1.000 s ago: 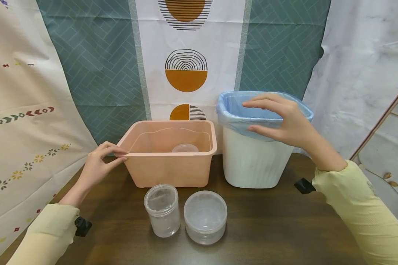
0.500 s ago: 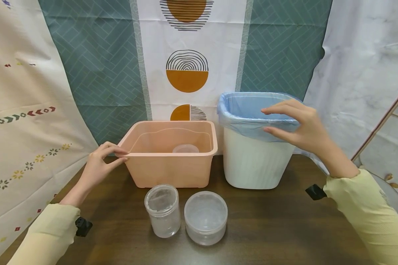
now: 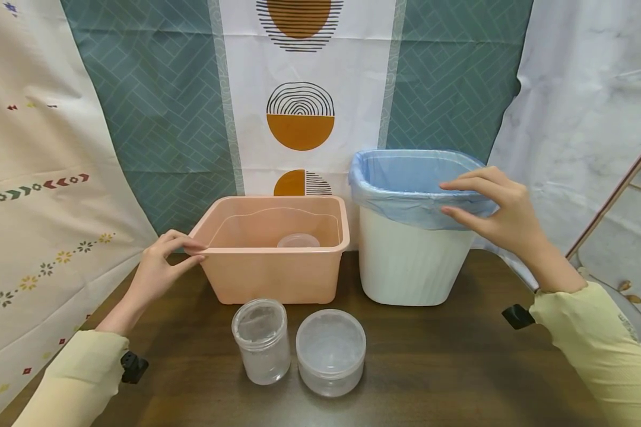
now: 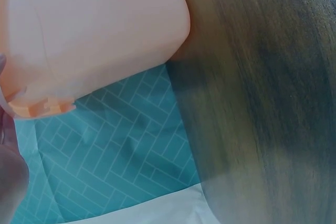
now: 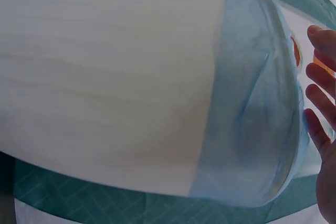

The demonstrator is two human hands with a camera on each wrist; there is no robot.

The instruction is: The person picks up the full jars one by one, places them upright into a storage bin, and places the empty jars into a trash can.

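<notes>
In the head view, my left hand [image 3: 162, 261] pinches the front left corner of a peach plastic tub [image 3: 272, 279] between thumb and fingers. The left wrist view shows the tub's outer wall [image 4: 100, 19], with my fingers at its rim. A round translucent piece [image 3: 299, 240] lies inside the tub, mostly hidden by the front wall. My right hand [image 3: 504, 210] hovers at the front right rim of a white trash can [image 3: 411, 267], fingers spread from the thumb and nothing between them. A blue trash bag [image 3: 384, 204] lines the can and folds over its rim.
Two transparent plastic jars stand on the dark wooden table [image 3: 432, 367] before the tub: a taller one [image 3: 267, 359] and a wider, lower one [image 3: 331, 376]. A patterned curtain [image 3: 432, 89] hangs behind, and pale cloths close off both sides.
My right hand has moved right and slightly down across the trash can's rim, fingers still apart. My left hand stays on the tub's corner; tub and jars have not moved.
</notes>
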